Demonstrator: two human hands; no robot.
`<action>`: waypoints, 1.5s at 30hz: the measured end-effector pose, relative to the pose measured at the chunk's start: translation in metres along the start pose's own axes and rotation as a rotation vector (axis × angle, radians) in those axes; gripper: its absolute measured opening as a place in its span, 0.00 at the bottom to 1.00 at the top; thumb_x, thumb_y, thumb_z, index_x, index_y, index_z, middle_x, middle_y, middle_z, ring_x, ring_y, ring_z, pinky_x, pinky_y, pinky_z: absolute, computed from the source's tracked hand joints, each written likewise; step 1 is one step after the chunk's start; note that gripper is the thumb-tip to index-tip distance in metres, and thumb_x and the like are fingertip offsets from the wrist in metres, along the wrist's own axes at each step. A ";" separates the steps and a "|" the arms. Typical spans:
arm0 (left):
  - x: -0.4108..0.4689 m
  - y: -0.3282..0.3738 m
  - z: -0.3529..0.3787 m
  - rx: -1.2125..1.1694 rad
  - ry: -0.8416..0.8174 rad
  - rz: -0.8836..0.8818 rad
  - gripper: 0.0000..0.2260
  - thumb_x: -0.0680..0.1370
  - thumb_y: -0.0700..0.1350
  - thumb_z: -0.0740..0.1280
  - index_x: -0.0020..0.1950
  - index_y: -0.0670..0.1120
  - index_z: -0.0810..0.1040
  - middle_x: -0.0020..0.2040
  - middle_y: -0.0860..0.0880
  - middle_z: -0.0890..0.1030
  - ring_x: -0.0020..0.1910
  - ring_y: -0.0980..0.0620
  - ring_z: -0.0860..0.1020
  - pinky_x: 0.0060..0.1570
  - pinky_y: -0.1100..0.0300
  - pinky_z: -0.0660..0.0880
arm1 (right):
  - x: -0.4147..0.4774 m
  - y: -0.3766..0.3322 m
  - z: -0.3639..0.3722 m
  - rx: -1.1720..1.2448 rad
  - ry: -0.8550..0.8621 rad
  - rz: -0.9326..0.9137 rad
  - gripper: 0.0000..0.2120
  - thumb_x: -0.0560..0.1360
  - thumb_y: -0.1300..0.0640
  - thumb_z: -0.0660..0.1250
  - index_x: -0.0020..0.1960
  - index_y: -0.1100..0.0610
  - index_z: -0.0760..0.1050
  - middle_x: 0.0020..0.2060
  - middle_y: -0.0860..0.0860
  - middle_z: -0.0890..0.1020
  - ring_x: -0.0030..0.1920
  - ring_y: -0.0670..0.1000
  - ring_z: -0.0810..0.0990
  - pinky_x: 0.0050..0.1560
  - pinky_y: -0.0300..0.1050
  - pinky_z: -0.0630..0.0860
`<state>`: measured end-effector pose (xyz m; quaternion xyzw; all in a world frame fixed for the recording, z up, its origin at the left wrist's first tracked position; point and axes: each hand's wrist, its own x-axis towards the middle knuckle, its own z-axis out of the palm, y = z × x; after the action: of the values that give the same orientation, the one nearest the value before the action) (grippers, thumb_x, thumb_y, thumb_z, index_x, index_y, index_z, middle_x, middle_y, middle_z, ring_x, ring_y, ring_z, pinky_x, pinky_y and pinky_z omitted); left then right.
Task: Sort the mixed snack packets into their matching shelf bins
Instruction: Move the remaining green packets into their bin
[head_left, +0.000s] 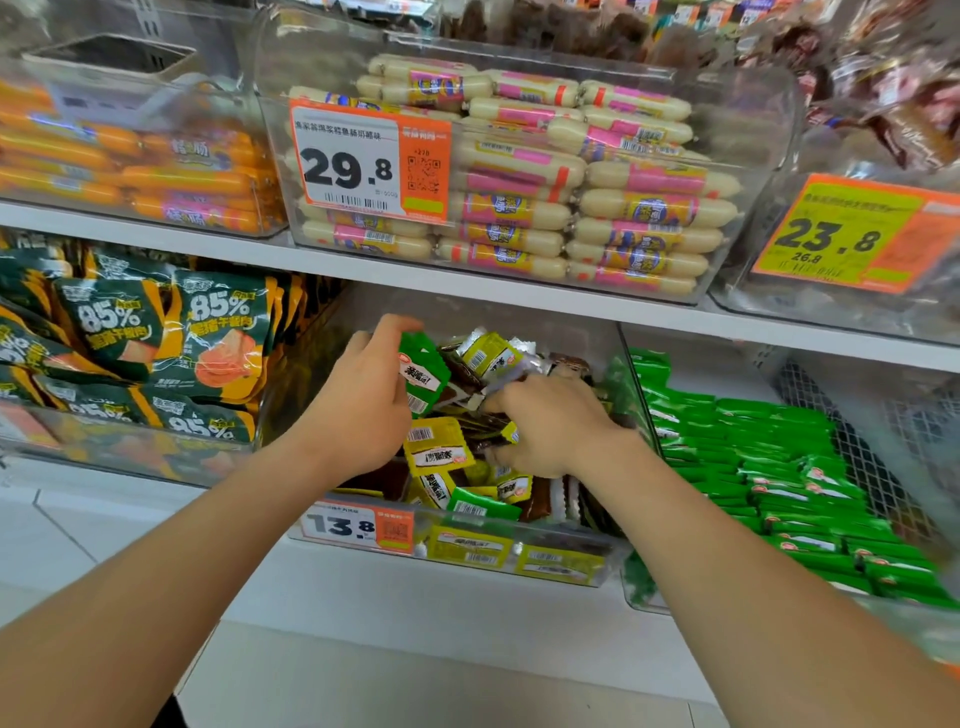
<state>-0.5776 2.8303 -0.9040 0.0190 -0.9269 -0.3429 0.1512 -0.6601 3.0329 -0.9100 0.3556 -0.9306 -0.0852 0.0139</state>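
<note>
In the mixed bin (571, 571) beside the green-packet bin (641, 582), left hand (363, 400) pinches a green packet (423, 376); right hand (550, 426) curled, hold unclear.

The bin (587, 571) is clear, glossy plastic; the snack packets (436, 452) in it are shiny film. At twelve o'clock the price label (345, 161) looks like matt paper, the shelf (363, 266) smooth and white, and at three o'clock the mesh (852, 447) metal wire.

An orange 29.8 price tag (363, 161) hangs at twelve o'clock, a second tag (841, 234), seemingly 23.8, at three; floor tiles (52, 545) lie at eight.
</note>
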 end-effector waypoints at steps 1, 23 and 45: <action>0.000 0.000 -0.001 -0.002 0.014 -0.010 0.28 0.81 0.31 0.60 0.77 0.52 0.63 0.61 0.46 0.70 0.57 0.47 0.72 0.52 0.57 0.67 | 0.001 0.002 0.000 0.019 0.009 0.010 0.27 0.76 0.35 0.69 0.72 0.42 0.75 0.58 0.51 0.84 0.62 0.60 0.80 0.61 0.54 0.72; -0.014 0.035 -0.012 -0.339 -0.059 -0.111 0.26 0.85 0.34 0.59 0.75 0.61 0.65 0.63 0.52 0.77 0.53 0.50 0.84 0.49 0.49 0.85 | -0.054 0.010 -0.024 0.455 0.169 0.199 0.39 0.68 0.17 0.58 0.69 0.39 0.74 0.61 0.43 0.79 0.65 0.51 0.73 0.68 0.58 0.70; -0.043 0.135 0.039 -1.276 -0.078 -0.399 0.32 0.63 0.41 0.61 0.68 0.41 0.78 0.62 0.40 0.83 0.63 0.41 0.81 0.70 0.35 0.72 | -0.093 -0.032 -0.045 1.129 0.366 0.434 0.26 0.86 0.50 0.58 0.81 0.53 0.54 0.60 0.49 0.78 0.54 0.51 0.79 0.50 0.47 0.73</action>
<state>-0.5391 2.9642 -0.8565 0.0843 -0.5260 -0.8457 0.0327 -0.5657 3.0645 -0.8683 0.1200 -0.8656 0.4861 0.0000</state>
